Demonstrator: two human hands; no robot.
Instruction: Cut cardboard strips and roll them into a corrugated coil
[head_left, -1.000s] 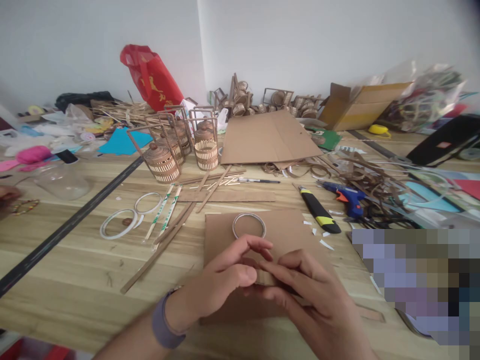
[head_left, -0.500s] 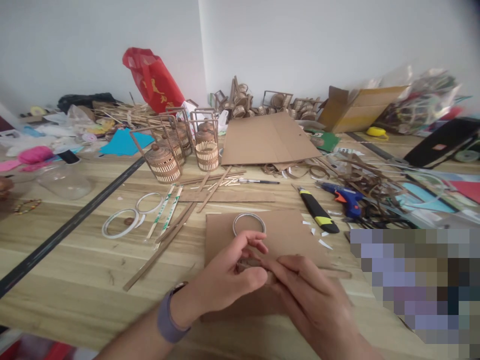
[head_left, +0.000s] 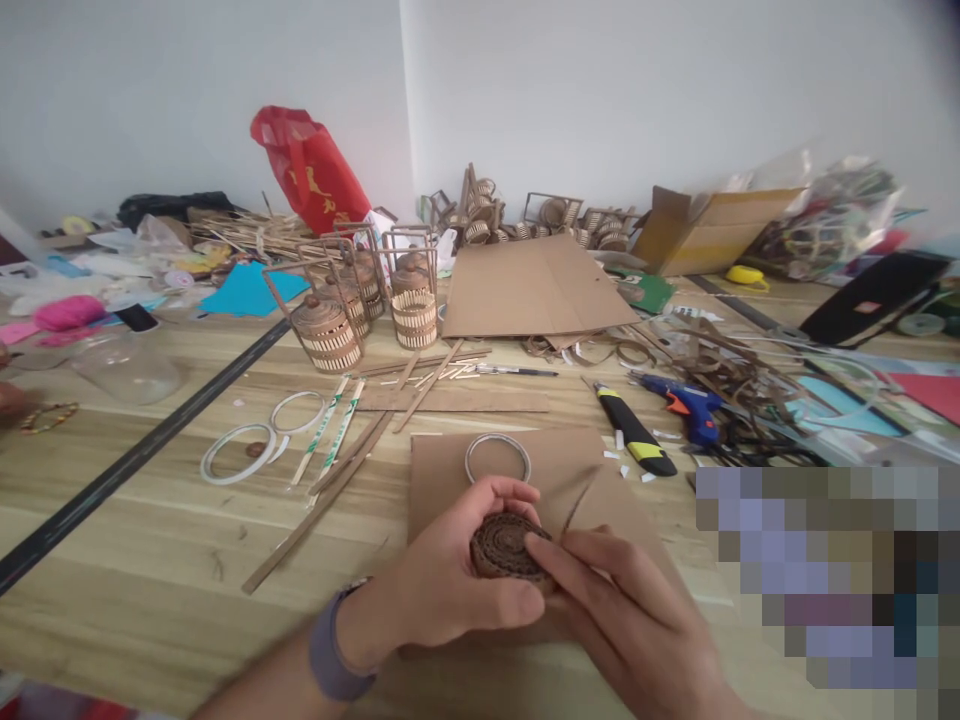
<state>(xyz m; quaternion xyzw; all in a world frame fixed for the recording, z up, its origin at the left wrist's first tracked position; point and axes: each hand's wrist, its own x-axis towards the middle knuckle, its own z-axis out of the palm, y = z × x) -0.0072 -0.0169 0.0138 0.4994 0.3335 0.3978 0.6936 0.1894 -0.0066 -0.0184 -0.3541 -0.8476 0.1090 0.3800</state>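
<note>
My left hand (head_left: 469,570) curls its fingers and thumb around a round coil of brown paper strip (head_left: 506,548), its spiral face turned up. From the right, my right hand (head_left: 630,610) touches the coil with a finger and pinches a thin brown strip (head_left: 581,497) that sticks up past the fingers. Underneath lies a cardboard sheet (head_left: 442,465). A roll of white tape (head_left: 469,455) rests on the sheet just beyond my left hand.
A box cutter (head_left: 637,432) and a blue glue gun (head_left: 694,408) lie to the right. Small lidded baskets (head_left: 326,335) with tall handles stand further back. Brown strips (head_left: 300,535) and more tape rolls (head_left: 236,455) lie left. A large cardboard piece (head_left: 532,290) is behind.
The coil has tilted so its spiral face shows, where the hands mostly hid it before. The strip end now points up and away instead of out to the right.
</note>
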